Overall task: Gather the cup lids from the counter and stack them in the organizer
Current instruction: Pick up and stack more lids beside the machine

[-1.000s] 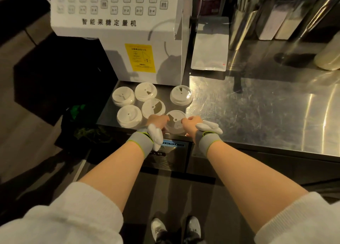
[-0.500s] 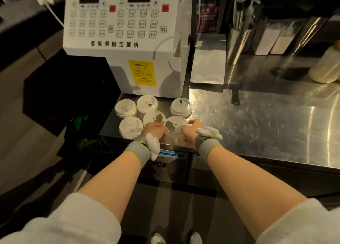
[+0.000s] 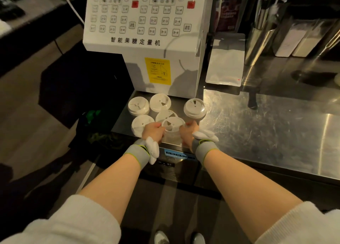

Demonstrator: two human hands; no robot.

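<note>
White lid (image 3: 172, 125) | left hand (image 3: 152, 132) grips | right hand (image 3: 188, 133) grips

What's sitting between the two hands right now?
In the head view, one white cup lid sits between the left hand and the right hand; both grip its rim, at the counter's front edge.

a drink shop's work counter: a steel counter (image 3: 266, 133) carries a white syrup dispenser (image 3: 147, 41) with 2 displays and numbered keys, 6 cup lids (image 3: 160, 102) laid out before it, a foil pouch (image 3: 224, 67), and steel canisters (image 3: 261, 41) along the back.
</note>
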